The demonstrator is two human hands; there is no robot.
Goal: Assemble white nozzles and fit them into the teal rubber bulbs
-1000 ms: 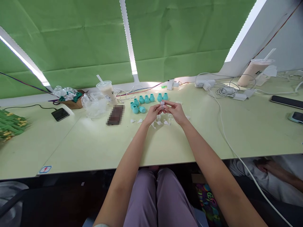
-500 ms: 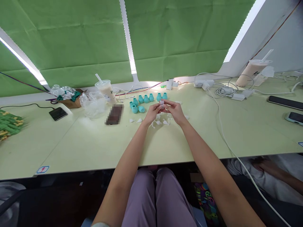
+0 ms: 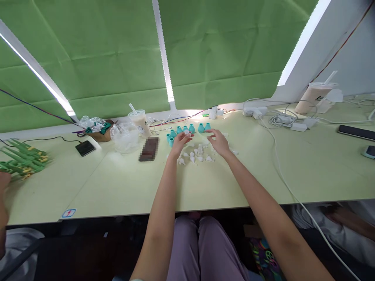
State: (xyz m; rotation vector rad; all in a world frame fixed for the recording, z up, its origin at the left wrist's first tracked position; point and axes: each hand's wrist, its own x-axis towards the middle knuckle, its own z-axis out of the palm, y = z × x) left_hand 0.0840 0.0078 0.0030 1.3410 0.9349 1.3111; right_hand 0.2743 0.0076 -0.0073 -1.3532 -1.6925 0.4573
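Note:
My left hand [image 3: 179, 145] is closed around a small clear-white plastic piece [image 3: 187, 133], held just in front of the turquoise vase-shaped pots [image 3: 191, 128]. To its right, my right hand [image 3: 219, 143] has thumb and forefinger apart, with nothing visible between them. Its fingertips are close to another turquoise pot [image 3: 200, 128]. Between and below both hands, several small white pointed pieces [image 3: 192, 159] lie scattered on the table, mixed with translucent ones. My left hand partly hides some pots behind it.
A dark phone-like slab [image 3: 149, 149], a clear plastic bag [image 3: 125, 137] and a drink cup [image 3: 140, 121] stand left. On the right, a white cable [image 3: 277, 164] crosses the table [image 3: 123, 187] from a power strip [image 3: 254, 112]. Another person's hand [image 3: 4, 181] touches green woven strands [image 3: 26, 158].
My hands have moved apart; the left keeps the small plastic piece, while the right has let go. The view has shifted, and another person's hand has appeared at far left.

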